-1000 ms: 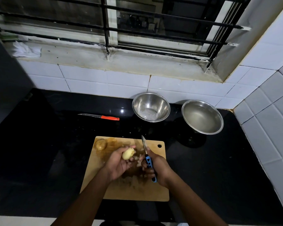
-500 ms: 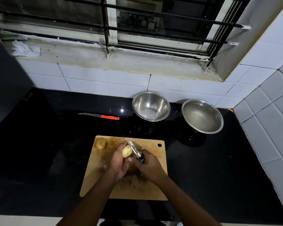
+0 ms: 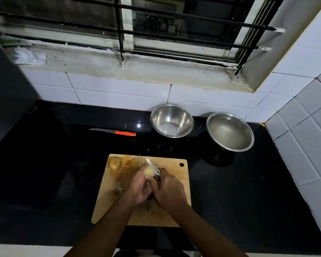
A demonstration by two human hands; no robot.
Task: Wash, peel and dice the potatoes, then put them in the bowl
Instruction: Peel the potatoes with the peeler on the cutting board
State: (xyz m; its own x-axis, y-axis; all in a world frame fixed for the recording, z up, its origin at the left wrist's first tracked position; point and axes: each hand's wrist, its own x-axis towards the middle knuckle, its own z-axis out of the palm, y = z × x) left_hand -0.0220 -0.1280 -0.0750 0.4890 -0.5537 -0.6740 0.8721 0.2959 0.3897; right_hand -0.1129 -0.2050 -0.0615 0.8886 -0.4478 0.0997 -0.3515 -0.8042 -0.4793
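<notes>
My left hand holds a pale, partly peeled potato above the wooden cutting board. My right hand grips a peeler whose metal blade lies against the potato's right side; its handle is hidden in my fist. A second potato, still brown, lies at the board's far left corner. Brown peelings lie on the board under my hands. Two steel bowls stand behind the board: the left bowl and the right bowl, which looks to hold water.
A knife with an orange handle lies on the black counter left of the bowls. White tiled walls close off the back and the right side. A barred window with a sill runs above the counter.
My right hand swung the peeler from upright beside the potato onto it, and both hands have come close together over the board.
</notes>
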